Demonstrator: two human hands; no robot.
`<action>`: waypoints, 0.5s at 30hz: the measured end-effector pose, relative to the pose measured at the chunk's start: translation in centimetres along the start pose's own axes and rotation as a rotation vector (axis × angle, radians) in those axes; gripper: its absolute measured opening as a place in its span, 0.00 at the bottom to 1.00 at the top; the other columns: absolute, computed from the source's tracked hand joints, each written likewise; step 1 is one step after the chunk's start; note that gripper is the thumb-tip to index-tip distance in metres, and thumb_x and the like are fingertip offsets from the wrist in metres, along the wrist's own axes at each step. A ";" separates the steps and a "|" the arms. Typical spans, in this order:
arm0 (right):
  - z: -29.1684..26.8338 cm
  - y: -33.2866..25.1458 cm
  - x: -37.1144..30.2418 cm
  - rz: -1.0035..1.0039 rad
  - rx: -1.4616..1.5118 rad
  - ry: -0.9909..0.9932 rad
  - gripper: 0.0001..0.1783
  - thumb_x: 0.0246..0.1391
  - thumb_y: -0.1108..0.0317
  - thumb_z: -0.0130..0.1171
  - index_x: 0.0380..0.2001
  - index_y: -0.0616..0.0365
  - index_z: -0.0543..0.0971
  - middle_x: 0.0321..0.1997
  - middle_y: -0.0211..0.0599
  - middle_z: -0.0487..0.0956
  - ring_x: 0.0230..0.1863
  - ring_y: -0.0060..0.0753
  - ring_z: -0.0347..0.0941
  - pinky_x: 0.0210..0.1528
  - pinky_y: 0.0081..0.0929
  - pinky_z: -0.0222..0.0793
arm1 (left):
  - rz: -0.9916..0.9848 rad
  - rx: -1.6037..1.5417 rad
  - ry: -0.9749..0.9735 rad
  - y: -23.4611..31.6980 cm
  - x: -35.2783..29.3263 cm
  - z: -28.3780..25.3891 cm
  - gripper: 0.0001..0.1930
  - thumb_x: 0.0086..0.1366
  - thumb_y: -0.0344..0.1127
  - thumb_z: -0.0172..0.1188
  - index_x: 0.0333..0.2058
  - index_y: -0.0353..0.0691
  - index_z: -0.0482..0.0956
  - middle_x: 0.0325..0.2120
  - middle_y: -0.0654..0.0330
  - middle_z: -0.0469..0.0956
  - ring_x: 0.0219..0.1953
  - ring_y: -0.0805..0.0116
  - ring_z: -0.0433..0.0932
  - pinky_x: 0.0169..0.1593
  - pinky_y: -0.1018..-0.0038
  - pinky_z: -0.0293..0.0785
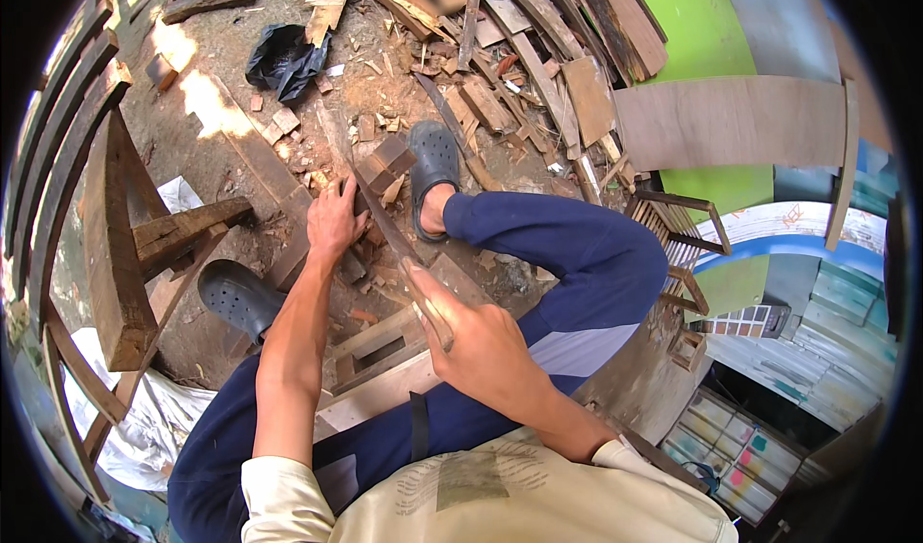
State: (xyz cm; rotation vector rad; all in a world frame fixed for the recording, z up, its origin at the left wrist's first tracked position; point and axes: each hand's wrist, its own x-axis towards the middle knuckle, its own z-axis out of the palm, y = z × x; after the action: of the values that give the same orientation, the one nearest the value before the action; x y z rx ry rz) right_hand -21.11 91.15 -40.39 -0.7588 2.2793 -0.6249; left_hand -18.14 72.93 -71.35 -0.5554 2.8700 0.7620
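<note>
My right hand [486,351] grips the wooden handle of a long, narrow-bladed tool that looks like a hand saw [383,218]; its teeth cannot be made out. The blade slants away to the far left, crossing a dark brown wooden beam [388,161] beside my left hand. My left hand [334,218] presses down on this beam, its fingers bent over the wood close to the blade. Both my feet, in dark clogs [435,156], stand on the ground around the beam. Under my legs is a wooden frame or seat [380,341], partly hidden by my right hand.
Wood chips and offcuts [486,105] litter the ground ahead, with a black plastic bag [286,60] among them. Timber pieces [115,245] lean at the left over white sheeting [159,428]. Long boards [615,24], a slatted wooden rack [678,221] and painted panels [707,24] line the right.
</note>
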 end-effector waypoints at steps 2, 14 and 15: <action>0.0 0.1 0.4 -0.013 0.019 -0.001 0.36 0.56 0.73 0.62 0.70 0.60 0.69 0.23 0.57 0.80 0.26 0.63 0.79 0.34 0.51 0.75 | -0.006 0.005 -0.022 0.0 0.2 -0.1 0.39 0.59 0.45 0.74 0.67 0.43 0.68 0.58 0.45 0.75 0.57 0.46 0.78 0.57 0.55 0.77; 0.2 1.3 1.0 -0.018 0.101 0.055 0.34 0.58 0.73 0.60 0.69 0.60 0.70 0.16 0.56 0.75 0.23 0.63 0.78 0.32 0.50 0.74 | -0.002 0.009 0.004 -0.5 0.8 0.6 0.40 0.58 0.44 0.74 0.67 0.44 0.67 0.61 0.44 0.73 0.59 0.47 0.77 0.58 0.54 0.76; 0.4 1.4 1.5 -0.027 0.113 0.065 0.34 0.58 0.74 0.60 0.69 0.60 0.70 0.16 0.56 0.75 0.23 0.63 0.77 0.31 0.50 0.74 | -0.001 -0.002 -0.009 -0.3 1.0 0.4 0.40 0.58 0.44 0.74 0.68 0.45 0.67 0.61 0.44 0.73 0.59 0.47 0.77 0.58 0.54 0.76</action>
State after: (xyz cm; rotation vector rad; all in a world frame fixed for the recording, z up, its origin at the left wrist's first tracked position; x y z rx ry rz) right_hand -22.25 91.13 -42.16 -0.7253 2.2743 -0.7950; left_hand -18.93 72.52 -72.01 -0.5521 2.8611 0.7648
